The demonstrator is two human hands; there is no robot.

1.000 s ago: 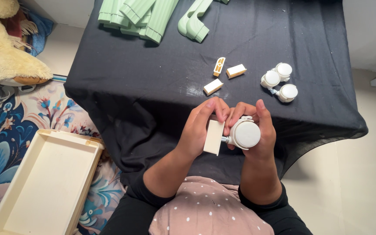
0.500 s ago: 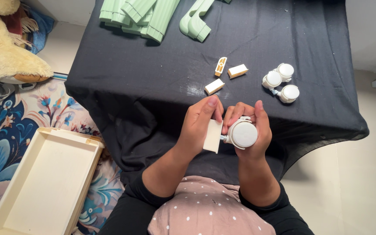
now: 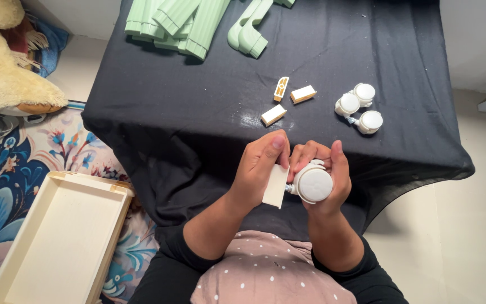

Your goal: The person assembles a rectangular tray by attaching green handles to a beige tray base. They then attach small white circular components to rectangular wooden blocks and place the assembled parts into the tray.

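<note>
Over table edge, caster [image 3: 313, 184] stem pointing left

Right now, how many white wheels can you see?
4. Three wheels lie together on the black table near its right edge: one, one and one. The fourth wheel is in the right hand. More may be hidden out of view.

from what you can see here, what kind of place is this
Probably a room in a home, used for putting furniture parts together. A plush toy lies by a patterned floral rug, and the table's black cloth carries green plastic parts and white caster wheels.
</note>
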